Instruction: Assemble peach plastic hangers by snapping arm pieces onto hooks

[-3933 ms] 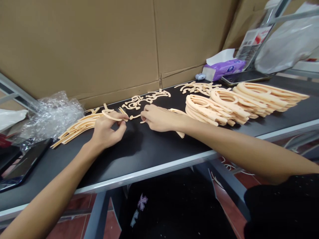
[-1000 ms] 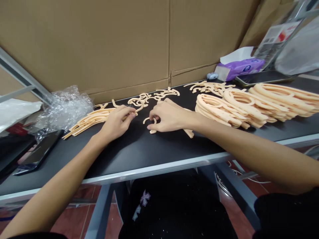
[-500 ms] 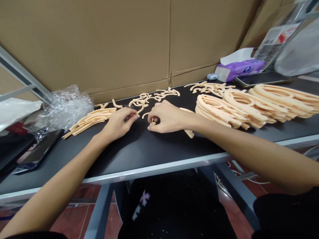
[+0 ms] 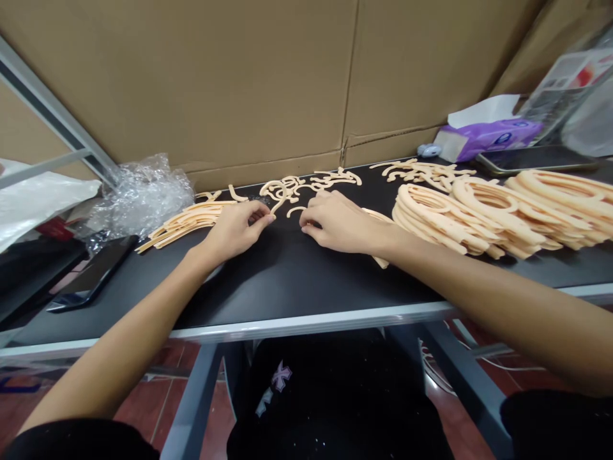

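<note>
A thin curved, cream-coloured strip (image 4: 282, 199) stands up from the fingertips of my left hand (image 4: 239, 227), which pinches its lower end. My right hand (image 4: 335, 220) hovers over the black table (image 4: 287, 281) with fingers curled together; what they hold, if anything, is hidden. Just beyond its fingertips lies a small curved strip (image 4: 295, 211). Long strips (image 4: 186, 220) lie bundled beside my left hand. Farther back is a loose pile of small curved pieces (image 4: 313, 184). Some longer pieces (image 4: 380, 260) lie partly under my right wrist.
Stacks of looped cream pieces (image 4: 440, 217) fill the right side, with loose strips (image 4: 421, 171) behind. A purple tissue pack (image 4: 488, 137) and a phone (image 4: 536, 160) are at the back right. Crumpled clear plastic (image 4: 143, 198) and a dark phone-like slab (image 4: 93, 275) lie left. Cardboard (image 4: 230, 83) walls the back.
My right fingers have curled over, and the small piece seen between them before no longer shows. My left hand keeps its pinch. The view has shifted slightly left.
</note>
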`<state>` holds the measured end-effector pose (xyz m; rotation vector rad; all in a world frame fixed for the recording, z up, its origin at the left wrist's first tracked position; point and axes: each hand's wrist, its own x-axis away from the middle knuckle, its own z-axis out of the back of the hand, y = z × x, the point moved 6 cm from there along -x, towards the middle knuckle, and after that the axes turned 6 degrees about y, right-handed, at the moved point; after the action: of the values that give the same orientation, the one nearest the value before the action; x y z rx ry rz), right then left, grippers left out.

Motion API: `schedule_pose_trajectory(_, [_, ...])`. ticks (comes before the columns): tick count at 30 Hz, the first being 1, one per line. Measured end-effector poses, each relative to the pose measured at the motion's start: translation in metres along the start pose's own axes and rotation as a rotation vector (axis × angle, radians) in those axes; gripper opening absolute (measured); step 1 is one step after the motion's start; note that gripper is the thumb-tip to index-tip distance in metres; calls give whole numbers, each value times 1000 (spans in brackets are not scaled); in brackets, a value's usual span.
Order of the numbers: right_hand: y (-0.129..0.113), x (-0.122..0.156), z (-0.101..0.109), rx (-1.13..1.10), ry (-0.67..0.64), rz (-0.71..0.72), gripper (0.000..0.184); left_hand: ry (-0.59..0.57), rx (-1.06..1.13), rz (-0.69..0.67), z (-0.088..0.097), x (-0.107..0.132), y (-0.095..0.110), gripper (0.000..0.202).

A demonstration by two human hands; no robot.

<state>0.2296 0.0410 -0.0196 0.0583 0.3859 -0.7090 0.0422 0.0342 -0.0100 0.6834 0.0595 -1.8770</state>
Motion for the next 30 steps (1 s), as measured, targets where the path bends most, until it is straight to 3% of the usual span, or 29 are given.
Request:
schedule_pose_trajectory(6, [-1, -5, 5, 151, -13, -31, 39, 319, -95, 120, 52, -6, -16, 13])
schedule_pose_trajectory(12, [-40, -49, 8, 198, -71, 90, 38, 527, -116, 133, 92, -3, -27, 18])
schedule_pose_trajectory(15, [-63, -83, -7, 175, -53, 127, 39, 577, -140, 111, 98, -2, -34, 20])
schedule_pose_trajectory(20, [-77, -125, -42, 47, -76, 51, 39, 586, -115, 103, 97, -2, -38, 16])
schedule_pose_trajectory(30, [-76, -128, -51, -17, -38, 16, 41, 542, 20, 138, 92, -3, -39, 16])
